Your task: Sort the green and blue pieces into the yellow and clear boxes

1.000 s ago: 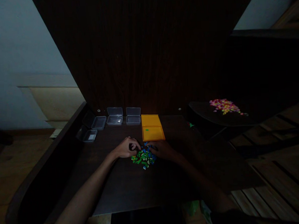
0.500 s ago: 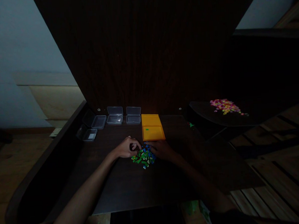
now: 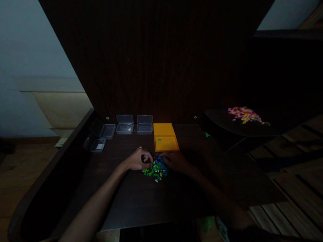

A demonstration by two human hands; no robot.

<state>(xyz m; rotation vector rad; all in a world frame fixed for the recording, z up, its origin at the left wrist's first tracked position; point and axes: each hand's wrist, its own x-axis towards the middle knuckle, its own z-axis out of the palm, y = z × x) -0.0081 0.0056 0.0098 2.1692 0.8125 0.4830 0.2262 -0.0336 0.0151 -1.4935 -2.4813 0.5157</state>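
Observation:
A small heap of toy building bricks (image 3: pixel 156 170), mostly green and blue with some white and yellow, lies on the dark desk. At its left edge, my left hand (image 3: pixel 138 160) has its fingers curled with the tips down among the bricks; whatever they pinch is too small to make out. My right hand (image 3: pixel 176 161) reaches over the heap's right side, beside the blue bricks. Its fingers are too dark to read. Just behind the heap, a yellow box (image 3: pixel 166 148) lies opened out, with one green brick (image 3: pixel 159 139) inside.
Several clear plastic boxes with raised lids, one of them a clear box (image 3: pixel 145 128), stand along the back and left of the desk (image 3: pixel 139 205). Colourful beads (image 3: pixel 245 114) are heaped on a dark shelf at right. A raised side panel (image 3: pixel 53 177) borders the left.
My right hand has shifted slightly, its fingertips drawn a little lower at the blue bricks. The left hand stays at the heap's left edge. The whole view has moved very slightly.

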